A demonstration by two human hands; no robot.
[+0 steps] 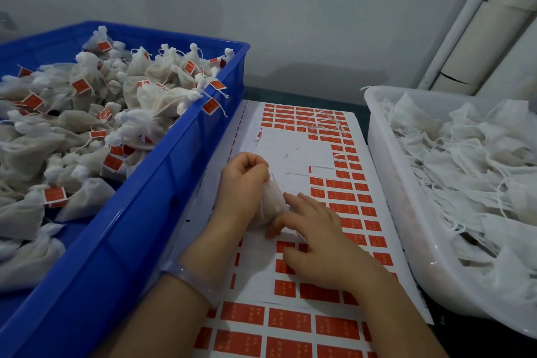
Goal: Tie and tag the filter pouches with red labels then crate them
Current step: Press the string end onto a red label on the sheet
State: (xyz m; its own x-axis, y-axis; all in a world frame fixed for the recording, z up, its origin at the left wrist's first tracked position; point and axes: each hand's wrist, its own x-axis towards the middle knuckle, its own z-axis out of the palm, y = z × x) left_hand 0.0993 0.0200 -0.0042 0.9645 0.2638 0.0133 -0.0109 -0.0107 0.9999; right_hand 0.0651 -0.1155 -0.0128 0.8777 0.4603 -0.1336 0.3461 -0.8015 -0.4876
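A white filter pouch lies on the label sheet between my hands. My left hand is closed around the pouch's neck, pinching its string near the top. My right hand rests beside the pouch's lower end with fingers spread, fingertips touching it. The sheet carries rows of red labels with a bare white patch in the middle. The blue crate on the left holds several tied pouches with red tags.
A white tub on the right is heaped with untied pouches and loose strings. A small tangle of white strings lies on the far end of the sheet. A grey wall and pale pipes stand behind.
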